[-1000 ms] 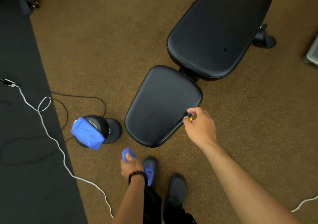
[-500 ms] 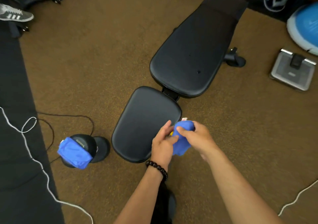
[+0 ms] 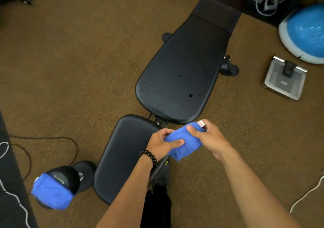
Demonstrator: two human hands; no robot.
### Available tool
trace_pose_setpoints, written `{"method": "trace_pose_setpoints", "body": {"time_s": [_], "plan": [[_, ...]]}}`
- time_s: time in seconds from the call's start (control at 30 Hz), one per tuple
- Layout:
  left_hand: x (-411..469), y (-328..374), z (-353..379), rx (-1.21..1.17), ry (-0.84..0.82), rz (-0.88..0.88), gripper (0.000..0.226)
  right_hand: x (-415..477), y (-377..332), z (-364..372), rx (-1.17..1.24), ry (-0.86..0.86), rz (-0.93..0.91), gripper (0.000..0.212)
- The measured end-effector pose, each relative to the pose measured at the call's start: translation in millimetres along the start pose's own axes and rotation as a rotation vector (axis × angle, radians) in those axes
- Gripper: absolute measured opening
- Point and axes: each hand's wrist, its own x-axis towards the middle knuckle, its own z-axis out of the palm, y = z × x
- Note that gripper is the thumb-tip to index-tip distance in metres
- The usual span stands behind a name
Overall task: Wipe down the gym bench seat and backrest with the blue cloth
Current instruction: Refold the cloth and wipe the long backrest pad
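Observation:
The black gym bench stands on the brown carpet, its seat [image 3: 122,150] near me and its long backrest [image 3: 180,77] stretching away to the upper right. A few small marks dot the backrest. I hold the blue cloth [image 3: 184,142] bunched between both hands, just above the seat's right edge. My left hand [image 3: 163,143], with a black bead bracelet on the wrist, grips its left end. My right hand [image 3: 208,136] grips its right end, where a small white tag sticks out.
A black dumbbell [image 3: 68,178] lies on the floor left of the seat with a second blue cloth [image 3: 50,192] draped over it. Black and white cables run at the far left. A blue balance ball [image 3: 305,31] and a grey floor scale [image 3: 284,80] sit at right.
My left hand brought the cloth up from near the floor to meet my right hand over the seat's right edge. Both hands now stretch it wider. My view has tilted forward along the bench.

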Motion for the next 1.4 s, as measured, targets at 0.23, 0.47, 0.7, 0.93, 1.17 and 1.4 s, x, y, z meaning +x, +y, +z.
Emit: {"method": "trace_pose_setpoints", "body": {"time_s": [0.23,0.47,0.7,0.93,1.17,1.4], "plan": [[66.6,37.8,6.3,0.307,-0.018,0.149,0.031,59.3,-22.0,-28.6,-0.265,0.062,0.050,0.056],[81.1,37.3,35.0,0.704,0.462,0.283,0.039,90.1,-36.4,-5.6,-0.453,0.253,-0.091,0.053],[69.9,17.1,104.2,0.708,0.578,0.331,0.056,108.7,-56.5,3.6,-0.613,0.151,-0.270,0.039],[119.1,23.4,89.8,1.000,0.556,0.315,0.064,130.4,-84.3,-39.1,-0.717,0.273,-0.399,0.027],[153.6,35.3,-5.5,1.098,0.650,0.429,0.058,157.4,-95.2,-62.3,-0.778,0.179,-0.426,0.027],[193.2,73.1,-53.6,0.666,0.905,0.072,0.061,171.9,-98.3,-51.6,-0.840,0.138,-0.464,0.031]]}}
